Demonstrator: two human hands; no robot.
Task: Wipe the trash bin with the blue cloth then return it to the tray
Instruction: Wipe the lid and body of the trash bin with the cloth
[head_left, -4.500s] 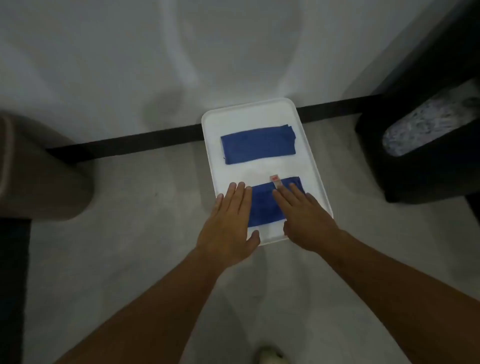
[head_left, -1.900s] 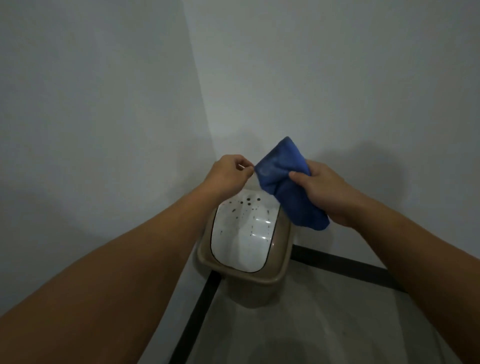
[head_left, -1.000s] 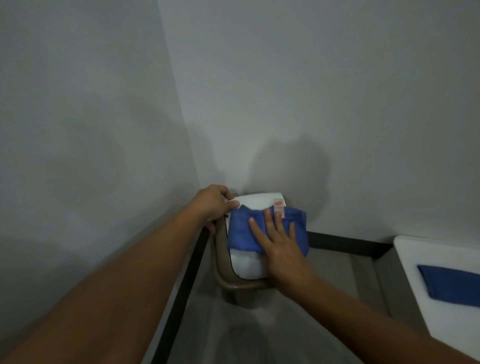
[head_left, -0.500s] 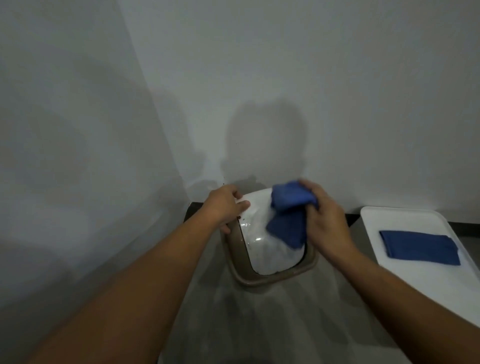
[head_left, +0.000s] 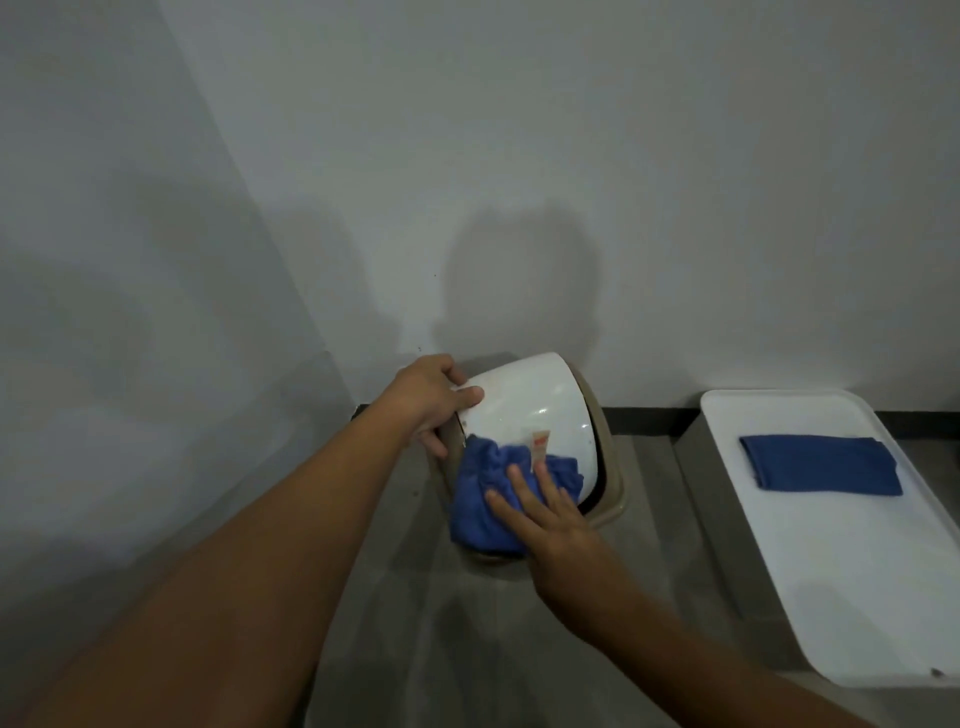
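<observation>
A tan trash bin (head_left: 613, 486) with a white swing lid (head_left: 530, 410) stands on the floor against the wall. My left hand (head_left: 428, 400) grips the lid's upper left edge, thumb on top. A crumpled blue cloth (head_left: 480, 499) with a small tag lies on the lid's near part. My right hand (head_left: 545, 512) presses flat on the cloth with fingers spread. A white tray (head_left: 852, 597) sits on the floor to the right, holding a second folded blue cloth (head_left: 821, 470).
White walls meet in a corner left of the bin. A black baseboard (head_left: 649, 418) runs along the wall behind bin and tray. Grey floor stretches between the bin and the tray and toward me.
My right hand has slid the cloth from the lid's far right side down to its near edge and flattened onto it. The lid looks tilted, its far edge raised. My left hand keeps its hold.
</observation>
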